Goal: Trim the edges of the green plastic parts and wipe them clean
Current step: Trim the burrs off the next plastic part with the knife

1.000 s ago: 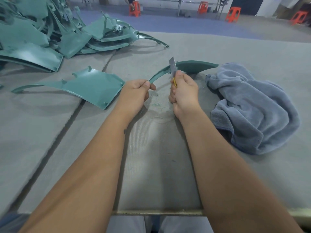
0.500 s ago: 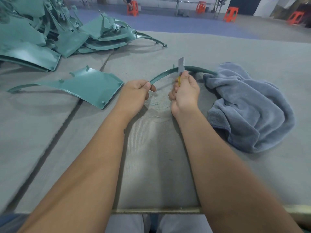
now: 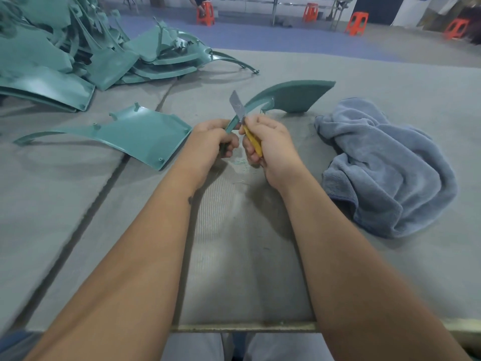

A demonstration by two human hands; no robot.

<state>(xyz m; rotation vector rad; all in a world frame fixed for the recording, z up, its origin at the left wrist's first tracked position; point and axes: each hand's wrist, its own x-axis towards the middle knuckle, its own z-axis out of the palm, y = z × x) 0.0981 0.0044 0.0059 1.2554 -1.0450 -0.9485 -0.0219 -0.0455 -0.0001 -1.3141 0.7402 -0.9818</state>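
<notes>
My left hand (image 3: 212, 143) grips the narrow near end of a curved green plastic part (image 3: 291, 97), whose wide far end rises above the table. My right hand (image 3: 268, 147) holds a knife with a yellow handle (image 3: 253, 140). Its grey blade (image 3: 237, 104) lies against the part's thin edge, just beyond my left hand. A second green part (image 3: 138, 134) lies flat on the table to the left. Thin green shavings (image 3: 240, 161) lie below my hands. A crumpled blue-grey towel (image 3: 390, 165) sits on the right.
A large pile of green plastic parts (image 3: 78, 50) fills the far left of the grey felt-covered table (image 3: 234, 256). A dark seam runs across the table's left side. Orange stools (image 3: 358, 22) stand on the floor beyond. The table's metal front edge (image 3: 242, 327) is close to my legs.
The green part has turned so its wide end now faces up and shows broadly. My right hand has drawn the blade back along the edge toward my left hand.
</notes>
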